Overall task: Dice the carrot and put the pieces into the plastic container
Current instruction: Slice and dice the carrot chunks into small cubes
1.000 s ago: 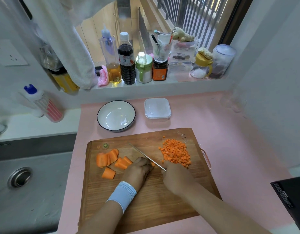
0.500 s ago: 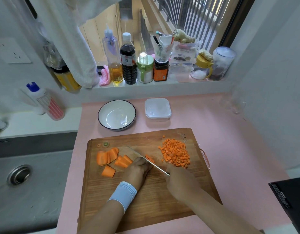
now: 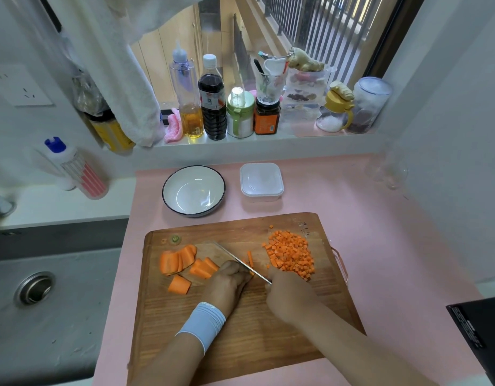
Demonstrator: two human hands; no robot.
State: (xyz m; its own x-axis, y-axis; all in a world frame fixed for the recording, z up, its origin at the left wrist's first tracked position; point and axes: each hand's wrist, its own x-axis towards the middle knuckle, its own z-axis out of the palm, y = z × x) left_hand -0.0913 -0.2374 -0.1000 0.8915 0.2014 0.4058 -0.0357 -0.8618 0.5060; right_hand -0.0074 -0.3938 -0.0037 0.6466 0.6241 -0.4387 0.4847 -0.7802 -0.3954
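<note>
On the wooden cutting board (image 3: 240,335) lie several orange carrot slabs (image 3: 179,259) at the left and a heap of diced carrot (image 3: 291,253) at the right. A thin carrot strip (image 3: 250,258) lies just right of the knife blade (image 3: 235,260). My left hand (image 3: 229,282), with a pale blue wristband, curls its fingers over a carrot piece against the blade. My right hand (image 3: 288,293) grips the knife handle. The clear plastic container (image 3: 261,182) stands lidded behind the board.
A white bowl with a dark rim (image 3: 193,190) sits left of the container. Bottles and jars (image 3: 213,98) line the window sill. A steel sink (image 3: 46,302) lies to the left, and a dark box (image 3: 480,338) is at the right edge.
The knife has worked leftward along the carrot piece under my left hand, and a cut strip now lies free to the right of the blade.
</note>
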